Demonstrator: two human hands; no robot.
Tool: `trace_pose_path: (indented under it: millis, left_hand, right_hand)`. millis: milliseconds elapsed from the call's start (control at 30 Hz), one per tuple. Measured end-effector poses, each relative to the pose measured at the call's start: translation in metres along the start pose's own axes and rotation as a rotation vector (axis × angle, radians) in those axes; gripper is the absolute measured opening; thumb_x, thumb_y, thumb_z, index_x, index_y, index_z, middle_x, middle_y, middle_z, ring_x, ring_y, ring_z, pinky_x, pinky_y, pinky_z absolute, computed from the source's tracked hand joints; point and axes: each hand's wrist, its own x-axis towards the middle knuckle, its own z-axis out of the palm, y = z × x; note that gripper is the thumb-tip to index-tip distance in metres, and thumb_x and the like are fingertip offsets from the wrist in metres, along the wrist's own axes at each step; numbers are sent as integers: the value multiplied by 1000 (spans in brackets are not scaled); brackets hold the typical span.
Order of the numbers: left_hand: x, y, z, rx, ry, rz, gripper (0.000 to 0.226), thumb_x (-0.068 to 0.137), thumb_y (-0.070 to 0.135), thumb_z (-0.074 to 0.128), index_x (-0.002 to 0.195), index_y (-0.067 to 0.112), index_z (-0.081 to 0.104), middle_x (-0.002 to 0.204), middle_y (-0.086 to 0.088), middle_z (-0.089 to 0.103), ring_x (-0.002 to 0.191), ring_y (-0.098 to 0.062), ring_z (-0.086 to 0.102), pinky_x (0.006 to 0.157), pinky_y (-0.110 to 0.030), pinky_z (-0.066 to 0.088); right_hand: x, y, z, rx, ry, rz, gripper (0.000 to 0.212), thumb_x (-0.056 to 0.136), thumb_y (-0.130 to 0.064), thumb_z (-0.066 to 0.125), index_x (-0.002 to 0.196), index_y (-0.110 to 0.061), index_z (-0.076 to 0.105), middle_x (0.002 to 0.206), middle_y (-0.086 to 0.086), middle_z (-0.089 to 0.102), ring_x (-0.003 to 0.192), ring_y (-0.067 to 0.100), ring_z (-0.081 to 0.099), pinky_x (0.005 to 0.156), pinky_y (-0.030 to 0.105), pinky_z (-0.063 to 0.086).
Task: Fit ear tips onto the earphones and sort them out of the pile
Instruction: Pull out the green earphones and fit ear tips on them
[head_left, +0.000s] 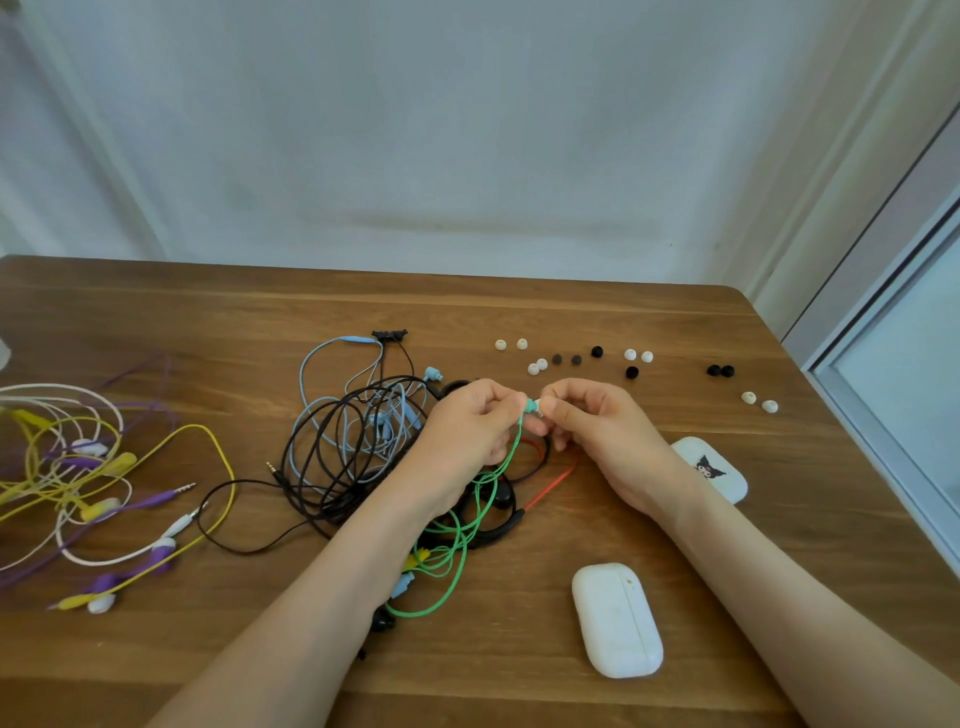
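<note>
My left hand (467, 431) pinches a green earbud (530, 406) above the pile, its green cable (457, 540) trailing down toward me. My right hand (597, 421) pinches a small pale ear tip (540, 410) against the earbud's nozzle. Under my hands lies the tangled pile of black, light blue, green and red earphone cables (358, 441). Loose white and black ear tips (597, 358) are scattered on the table beyond my hands, with more ear tips (758, 401) at the far right. Yellow, purple and white earphones (88, 488) lie apart at the left.
A white earbud case (618, 621) lies near the front, right of my arms. A second white case with a cartoon print (714, 467) sits beside my right wrist. The wooden table (519, 306) ends at a white wall behind and a window frame (883, 338) to the right.
</note>
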Motion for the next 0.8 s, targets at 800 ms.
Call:
trace_pose_path:
  millis: [800]
  left_hand:
    - [1,5,-1,-89,-48,22,23,102,4,38,100,3,61,59,7,60,41,-2,32,39,-13,25]
  right_hand:
    - [-2,-2,6,154,69,-42,11,93,-14,57,84,-9,60,69,-2,57,66,15,45,61,25,38]
